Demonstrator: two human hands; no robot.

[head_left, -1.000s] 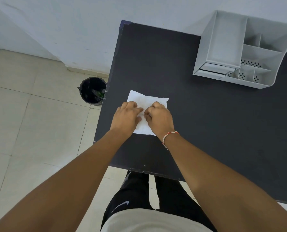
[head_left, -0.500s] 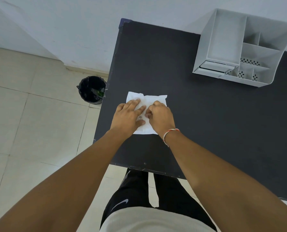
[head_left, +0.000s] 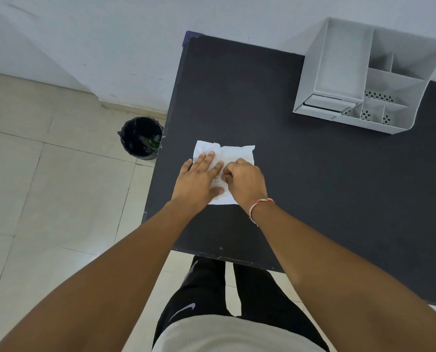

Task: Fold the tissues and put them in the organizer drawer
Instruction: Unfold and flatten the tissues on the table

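Nearest me, both forearms reach out over the near edge of the black desk [head_left: 313, 186]. My left hand [head_left: 199, 177] lies flat on the white tissue [head_left: 233, 154], fingers straight and spread, pinning its left half. My right hand [head_left: 244, 180] has its fingers curled down at the tissue's middle, seemingly pinching a layer or running a crease (fingertips hidden under the knuckles, so I can't tell which for sure). The tissue sits on the desk near its left edge, partly under both hands, far edge wrinkled and showing.

Step in hand, as I judge it: folding, crease not yet finished. Only one tissue is in view.

Next move calls for flattening the fold, then lifting it and carrying it far right to the grey desk organizer [head_left: 415, 80] at the back against the wall. Its small drawer [head_left: 330, 104] at the front left looks shut or nearly so, so it likely needs pulling out first.

Off the desk, a black waste bin [head_left: 140, 137] stands on the floor.
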